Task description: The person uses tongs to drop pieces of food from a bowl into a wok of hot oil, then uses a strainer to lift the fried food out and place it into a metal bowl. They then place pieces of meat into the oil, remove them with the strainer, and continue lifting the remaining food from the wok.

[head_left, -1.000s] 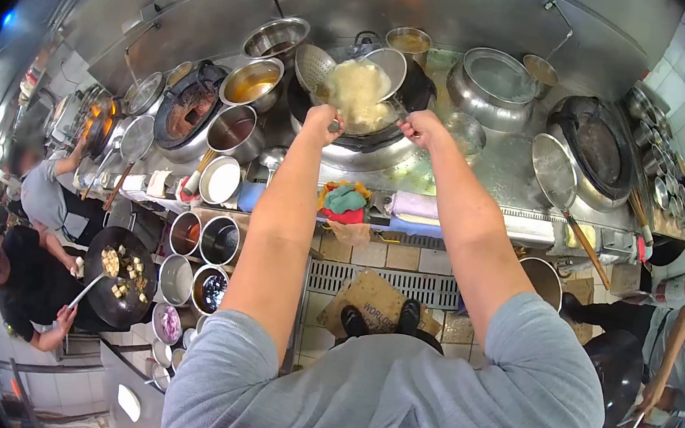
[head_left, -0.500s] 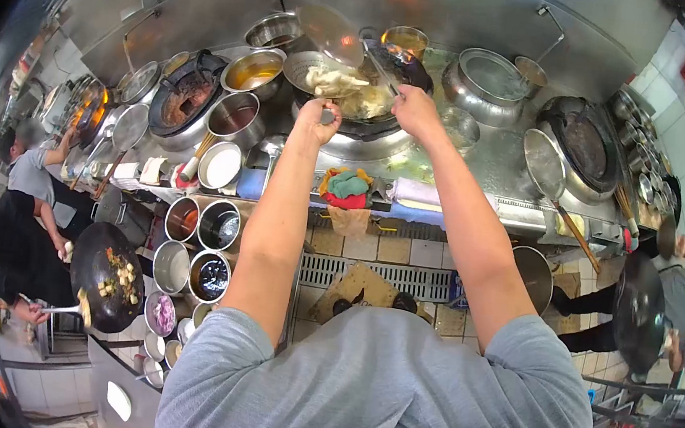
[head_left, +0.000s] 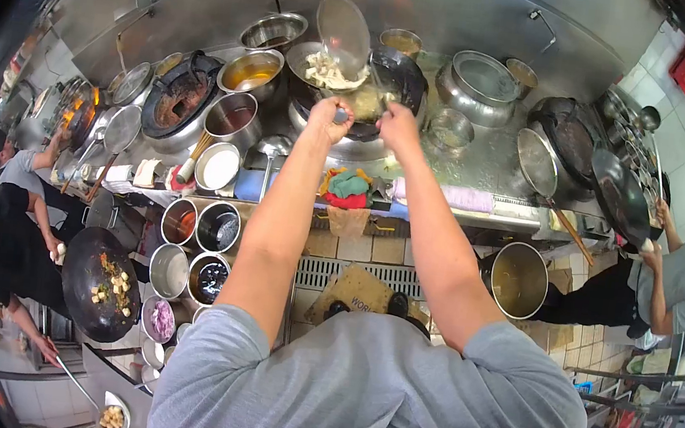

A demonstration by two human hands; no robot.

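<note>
Skimmer (head_left: 343, 30), upper centre, is tilting steeper than before, likely for tipping pale food (head_left: 325, 70); left hand (head_left: 330, 121), right hand (head_left: 399, 129) are clamping fingers round handles.

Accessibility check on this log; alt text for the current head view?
Left hand and right hand grip handles at a steel wok range, with pale food in a strainer below a tilted strainer. Co-workers on either side each have a dark wok.
</note>
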